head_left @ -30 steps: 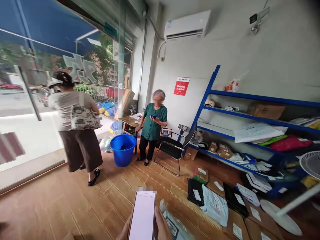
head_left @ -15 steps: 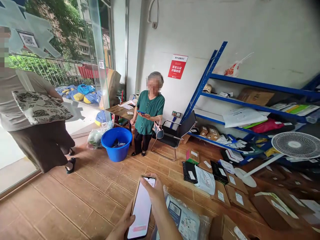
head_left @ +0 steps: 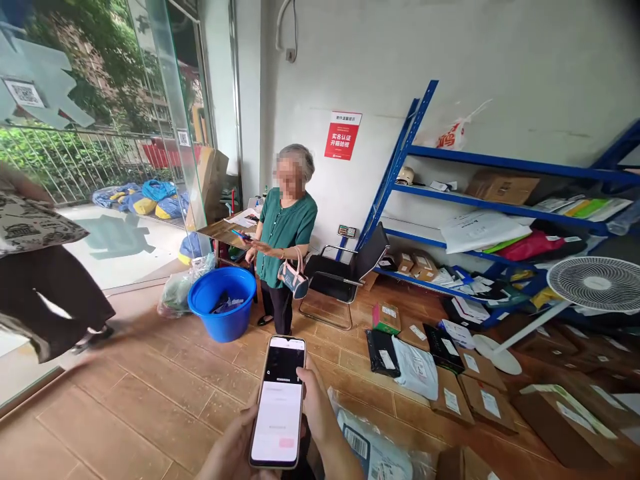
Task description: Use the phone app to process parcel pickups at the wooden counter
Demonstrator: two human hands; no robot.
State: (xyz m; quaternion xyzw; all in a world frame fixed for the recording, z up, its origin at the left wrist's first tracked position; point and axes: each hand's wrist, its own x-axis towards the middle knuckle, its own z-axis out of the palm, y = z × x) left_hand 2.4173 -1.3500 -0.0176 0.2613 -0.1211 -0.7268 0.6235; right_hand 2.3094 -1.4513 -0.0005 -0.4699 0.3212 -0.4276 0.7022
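Holding a phone (lit up), left grip, right grip closed on it — plank floor, parcels, blue shelving, pale wall

Left of the left hand and the phone, a hand could pass low over the wooden floor, with the bucket and the person in green blocking the way ahead and another person's dark trousers at the far left. Beyond the right hand, a strip of floor leads toward the chair, but the plastic-wrapped parcel, the rows of boxes, the fan and the shelves crowd the right side.
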